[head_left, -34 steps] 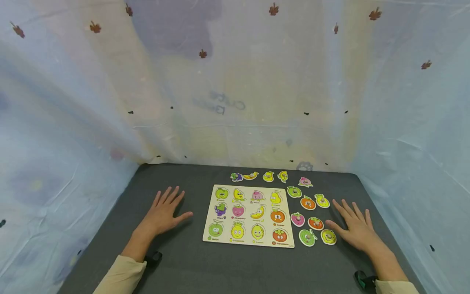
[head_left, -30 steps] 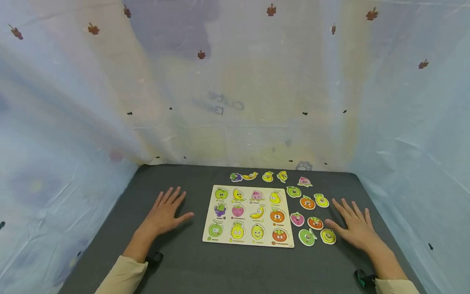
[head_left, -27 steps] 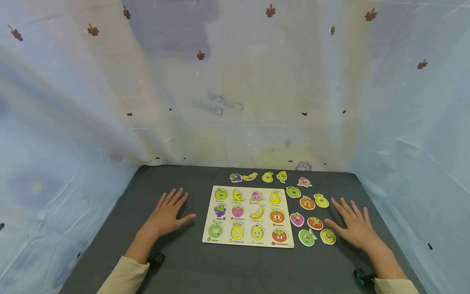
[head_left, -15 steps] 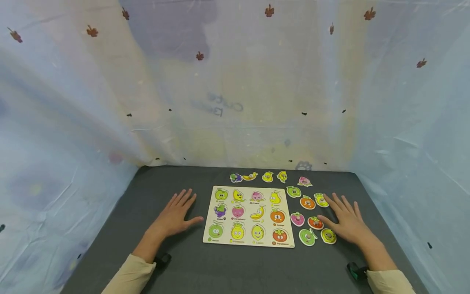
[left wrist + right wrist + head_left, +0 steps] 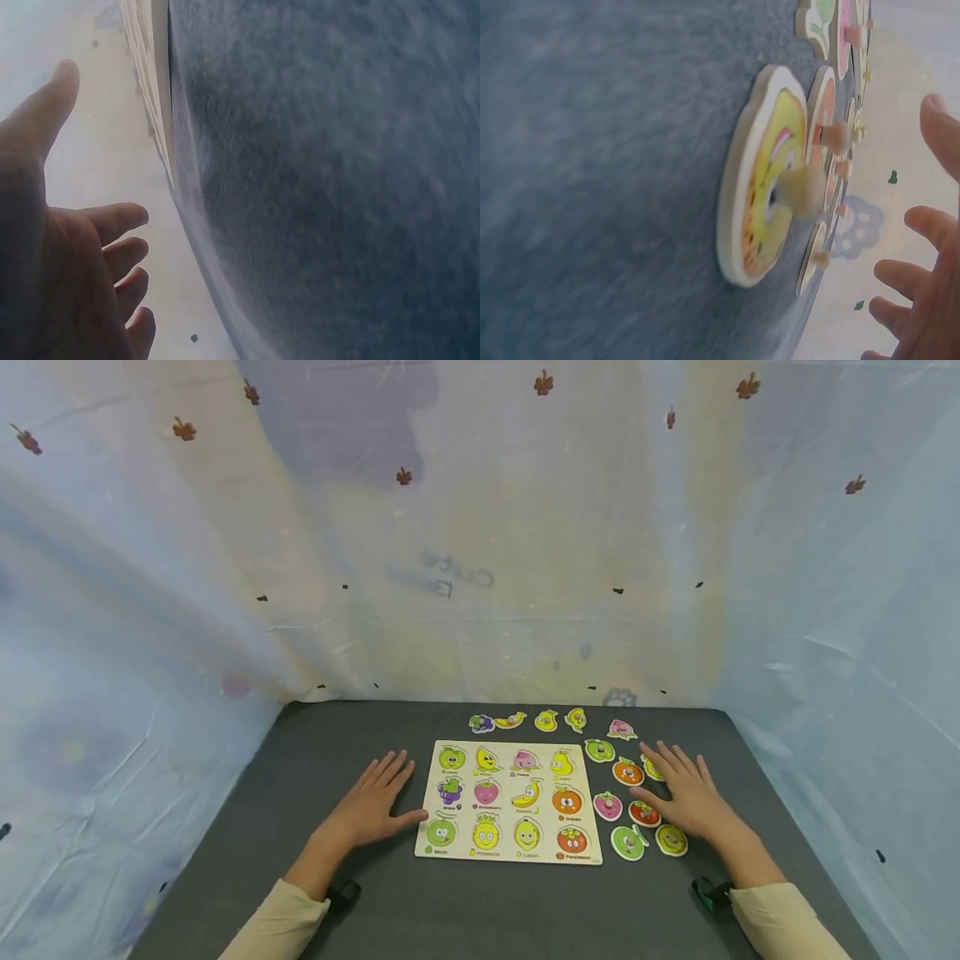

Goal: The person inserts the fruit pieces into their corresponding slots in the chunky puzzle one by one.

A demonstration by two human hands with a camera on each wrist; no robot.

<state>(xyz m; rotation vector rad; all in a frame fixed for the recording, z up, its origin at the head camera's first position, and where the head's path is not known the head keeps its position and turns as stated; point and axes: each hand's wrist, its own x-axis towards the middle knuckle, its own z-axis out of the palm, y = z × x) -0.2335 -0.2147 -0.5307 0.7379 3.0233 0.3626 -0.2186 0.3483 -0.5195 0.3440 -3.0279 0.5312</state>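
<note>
Right hand (image 5: 686,797): hovering, fingers spread, gripping nothing | persimmon piece (image 5: 644,815): lying just on the person's side of its thumb, right hand being nearer | puzzle board (image 5: 547,831): lying farther left, long axis running left-right | left hand (image 5: 366,810): hovering spread, holding nothing, thumb pointing at board's left edge

Left grip (image 5: 371,807) and right grip (image 5: 692,798) have neared the board (image 5: 506,837).
</note>
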